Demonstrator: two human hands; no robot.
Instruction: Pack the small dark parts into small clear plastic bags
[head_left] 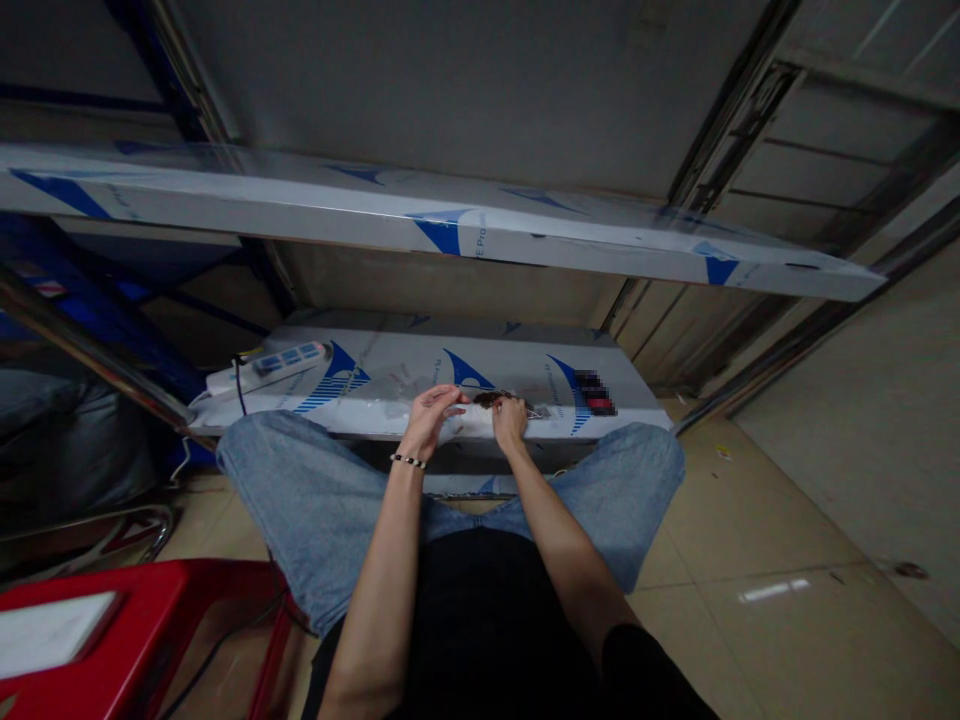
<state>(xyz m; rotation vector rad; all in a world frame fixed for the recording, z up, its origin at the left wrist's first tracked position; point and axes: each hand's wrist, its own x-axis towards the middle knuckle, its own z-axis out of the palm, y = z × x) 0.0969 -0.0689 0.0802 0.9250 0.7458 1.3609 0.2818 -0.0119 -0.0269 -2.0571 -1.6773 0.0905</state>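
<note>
In the head view, my left hand [433, 412], with a beaded bracelet at the wrist, is over the front of the lower shelf [397, 365]. Its thumb and fingers come together in a pinch; whatever is between them is too small to make out. To its right my right hand [511, 421] is closed, fingertips at a small dark brown bundle [487, 398]. The bundle's kind cannot be told. Something clear and shiny, like plastic film [537, 411], shows just right of that hand. A whitish patch [472, 420] lies between both hands.
A white power strip [281, 362] with a dark cable sits at the shelf's left. An upper shelf [510, 235] wrapped in printed film crosses ahead. A red stool [172, 590] bearing a white slab [56, 632] is at lower left. A blurred-out item [596, 393] lies right.
</note>
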